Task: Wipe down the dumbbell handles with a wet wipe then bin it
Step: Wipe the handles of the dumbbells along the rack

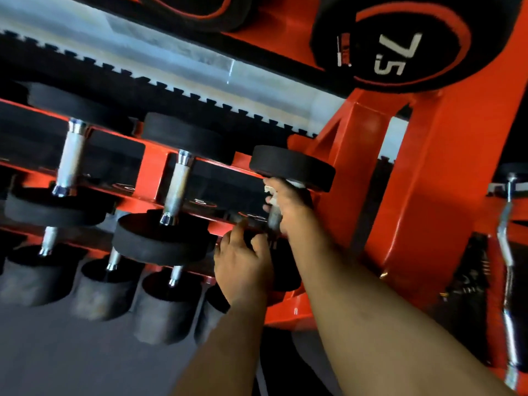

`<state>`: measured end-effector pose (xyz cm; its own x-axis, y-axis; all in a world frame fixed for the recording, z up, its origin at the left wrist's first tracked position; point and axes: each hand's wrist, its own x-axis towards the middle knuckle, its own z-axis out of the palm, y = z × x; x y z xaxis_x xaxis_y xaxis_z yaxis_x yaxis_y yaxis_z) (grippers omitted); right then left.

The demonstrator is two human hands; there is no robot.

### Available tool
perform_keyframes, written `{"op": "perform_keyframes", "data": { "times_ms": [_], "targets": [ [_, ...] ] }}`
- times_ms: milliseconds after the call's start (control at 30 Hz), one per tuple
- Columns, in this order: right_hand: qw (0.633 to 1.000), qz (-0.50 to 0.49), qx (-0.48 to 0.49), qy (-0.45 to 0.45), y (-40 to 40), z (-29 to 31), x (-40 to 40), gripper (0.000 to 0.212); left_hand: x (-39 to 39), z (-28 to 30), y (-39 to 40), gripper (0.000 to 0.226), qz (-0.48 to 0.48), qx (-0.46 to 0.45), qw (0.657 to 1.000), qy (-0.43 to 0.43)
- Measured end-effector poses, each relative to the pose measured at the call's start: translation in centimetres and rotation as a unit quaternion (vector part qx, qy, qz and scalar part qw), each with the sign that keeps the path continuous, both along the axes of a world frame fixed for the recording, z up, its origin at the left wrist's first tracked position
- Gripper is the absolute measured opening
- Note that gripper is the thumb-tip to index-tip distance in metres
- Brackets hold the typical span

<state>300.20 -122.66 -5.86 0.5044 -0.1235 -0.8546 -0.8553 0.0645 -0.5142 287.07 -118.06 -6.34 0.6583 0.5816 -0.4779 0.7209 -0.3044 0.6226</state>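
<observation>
Dumbbell handles are the work surface, and the one now being treated belongs to the rightmost dumbbell (291, 170) on the middle shelf of the red rack (405, 178). The right hand (288, 205) is wrapped round this handle, fingers curled and clamped on the white wipe (271, 195), which shows as a crumpled edge at the left side of the fist, pressed against the metal. The left hand (243, 261) sits just below and to the left, its thumb and fingers curved round the near black head of the same dumbbell; whether it grips firmly or only steadies cannot be told through the motion blur. Two further handles lie to the left on the same shelf, one at centre (178, 184) and one at far left (71, 157); a lower row of dumbbells (111, 261) stands nearer the floor. Nothing visible shows whether those handles are already wiped: no wet sheen can be distinguished. Judged from this position, the wiping step is in progress, at the right end of the row. Remaining work is any untreated handles, then disposal of the wipe; no bin is in view.
</observation>
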Motion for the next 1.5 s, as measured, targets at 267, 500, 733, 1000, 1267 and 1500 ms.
{"op": "perform_keyframes", "data": {
  "times_ms": [267, 500, 733, 1000, 1267, 1500],
  "targets": [
    [0.977, 0.046, -0.205, -0.019, 1.7, -1.7, 0.4, 0.028, 0.1, 0.2, 0.0, 0.061, 0.008, -0.004, 1.0, -0.018],
    [0.991, 0.002, 0.131, 0.012, -1.3, -0.7, 0.3, 0.02, 0.0, 0.4, 0.0, 0.069, 0.009, -0.005, 0.999, -0.035],
    [0.969, 0.054, -0.225, -0.089, 0.7, -3.7, -0.9, 0.011, -0.1, -0.1, -0.1, 0.07, 0.014, -0.001, 1.0, -0.026],
    [0.999, -0.006, 0.03, -0.041, -0.9, -2.9, -1.0, 0.012, 0.0, 0.3, -0.1, 0.065, 0.012, 0.003, 0.999, -0.037],
    [0.996, 0.01, -0.085, -0.03, 0.1, -4.0, -1.5, 0.014, 0.0, -0.6, 0.0, 0.064, 0.004, 0.016, 0.999, -0.035],
    [0.988, 0.082, -0.118, -0.053, -0.4, -3.6, -2.5, 0.013, -0.2, -0.1, 0.0, 0.072, 0.021, -0.006, 0.999, -0.036]
  ]
}}
